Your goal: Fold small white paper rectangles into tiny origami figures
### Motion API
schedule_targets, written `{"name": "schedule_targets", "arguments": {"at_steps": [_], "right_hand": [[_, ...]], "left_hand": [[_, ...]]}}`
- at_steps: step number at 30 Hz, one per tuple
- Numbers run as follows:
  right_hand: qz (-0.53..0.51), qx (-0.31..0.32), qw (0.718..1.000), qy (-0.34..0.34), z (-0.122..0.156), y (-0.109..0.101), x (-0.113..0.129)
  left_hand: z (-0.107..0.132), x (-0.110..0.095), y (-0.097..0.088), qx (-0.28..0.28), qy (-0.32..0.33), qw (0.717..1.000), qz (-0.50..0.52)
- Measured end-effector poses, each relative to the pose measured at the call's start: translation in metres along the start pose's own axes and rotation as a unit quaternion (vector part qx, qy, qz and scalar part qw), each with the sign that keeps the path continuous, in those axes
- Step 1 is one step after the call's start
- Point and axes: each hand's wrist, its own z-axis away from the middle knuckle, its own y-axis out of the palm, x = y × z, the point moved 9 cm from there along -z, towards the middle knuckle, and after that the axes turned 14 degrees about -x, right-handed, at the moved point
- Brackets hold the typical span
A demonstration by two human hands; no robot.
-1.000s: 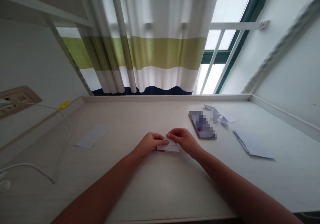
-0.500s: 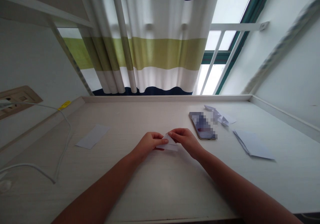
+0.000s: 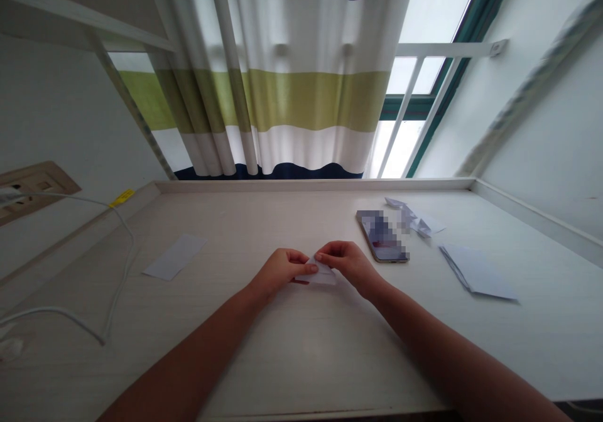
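Since half a second ago, the right hand's (image 3: 352,266) fingertips have dipped slightly, closer to the left thumb; the rest looks unchanged. Left hand (image 3: 277,272) and right hand both pinch a folded white paper (image 3: 324,277) between their fingers, mid-desk (image 3: 301,359). The yellow tag's (image 3: 122,198) print is too small to read; the phone (image 3: 382,240) screen is blurred. Bare forearms reach forward, converging, wrists bent inward.

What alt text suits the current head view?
A left hand and right hand pinch a small folded paper over a white desk. A phone, folded paper pieces and a paper stack lie to the right; a flat sheet lies left.
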Motion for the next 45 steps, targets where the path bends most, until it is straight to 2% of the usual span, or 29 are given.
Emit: {"name": "schedule_targets", "arguments": {"at_steps": [7,13,15,29,38,45], "right_hand": [[-0.038,0.025,0.998,0.032,0.000,0.003,-0.007],[-0.119,0.100,0.980,0.122,0.005,0.009,-0.017],[-0.127,0.107,0.977,0.135,0.005,0.009,-0.019],[-0.060,0.059,0.991,0.100,0.001,0.004,-0.016],[0.001,0.036,0.999,0.032,-0.001,0.001,-0.009],[-0.030,0.047,0.996,0.066,0.001,0.005,-0.013]], "left_hand": [[0.000,0.001,0.002,0.013,-0.004,1.000,-0.001],[0.000,0.001,0.002,0.024,-0.006,1.000,0.009],[0.000,0.000,0.002,0.025,-0.005,1.000,0.011],[-0.001,0.002,0.001,0.016,-0.003,1.000,-0.020],[-0.001,0.002,0.002,0.007,-0.001,0.999,-0.036],[-0.007,0.007,-0.001,0.009,0.018,0.998,-0.063]]}}
